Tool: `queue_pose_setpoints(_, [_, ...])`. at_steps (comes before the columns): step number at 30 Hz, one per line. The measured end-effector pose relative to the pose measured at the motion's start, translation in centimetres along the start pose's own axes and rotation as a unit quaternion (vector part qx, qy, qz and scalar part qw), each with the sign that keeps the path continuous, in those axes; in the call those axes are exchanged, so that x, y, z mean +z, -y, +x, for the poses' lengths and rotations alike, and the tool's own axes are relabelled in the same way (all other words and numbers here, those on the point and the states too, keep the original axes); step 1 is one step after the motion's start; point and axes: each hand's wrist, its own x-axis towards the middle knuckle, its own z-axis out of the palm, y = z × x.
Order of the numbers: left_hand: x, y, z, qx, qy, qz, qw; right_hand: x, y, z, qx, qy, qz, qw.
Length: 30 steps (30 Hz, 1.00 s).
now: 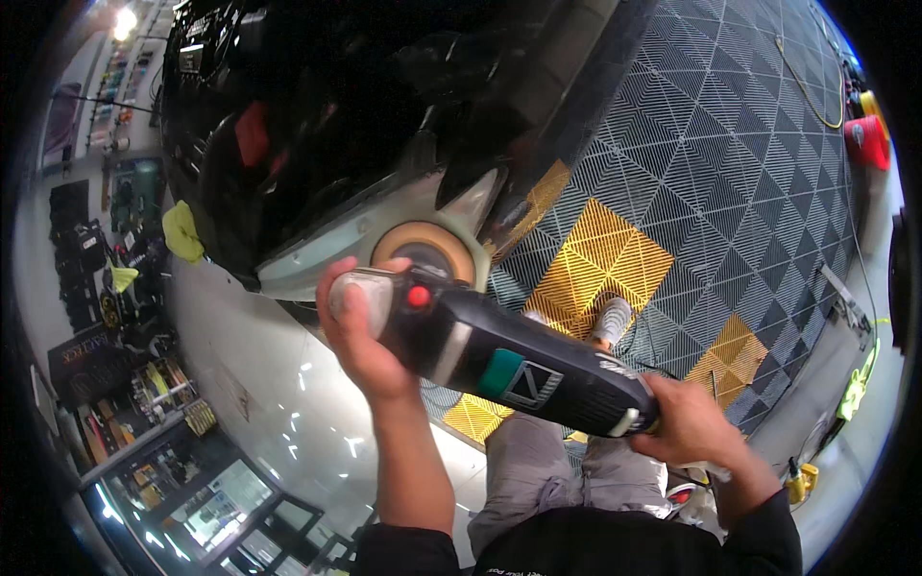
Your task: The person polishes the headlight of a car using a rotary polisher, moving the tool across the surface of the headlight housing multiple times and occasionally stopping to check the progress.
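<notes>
A black rotary polisher is held in both hands across the front of my body. My left hand wraps the pale-capped head of the tool, thumb on top, beside a red button. My right hand grips the rear end of its body. Under the head, an orange foam polishing pad sits against a car headlight; whether it is spinning cannot be told. Glossy black bodywork surrounds the headlight. The tool hides part of the pad and of the lamp's lower edge.
Grey and yellow floor tiles lie beneath and to the right, with a power cord near my shoe. A yellow-green cloth lies at the car's left edge. Loaded shelves stand left; a red bucket stands far right.
</notes>
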Motion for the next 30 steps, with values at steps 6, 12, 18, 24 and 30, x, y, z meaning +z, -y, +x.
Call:
queue_pose_setpoints(6, [2.5,0.8,-1.0,0.012,-0.046,-0.032,0.998,-4.1,-0.9,-0.9,0.048,-0.018,-0.028,0.998])
queue_pose_setpoints(12, [-1.9,0.8,-1.6,0.002,-0.130,-0.027,0.991,-4.9,3.5,1.1,0.033,0.086,-0.140,0.986])
queue_pose_setpoints(18, [2.0,0.9,-2.6,-0.003,-0.188,-0.077,0.979,-10.6,3.1,1.4,0.045,0.116,-0.186,0.975])
queue_pose_setpoints(24, [8.4,1.5,-2.7,0.022,-0.261,-0.085,0.961,-18.7,0.8,3.2,-0.024,0.097,-0.199,0.975])
queue_pose_setpoints(30, [13.2,2.4,-3.2,0.053,-0.381,-0.059,0.921,-25.9,1.8,7.1,-0.055,0.212,-0.303,0.927])
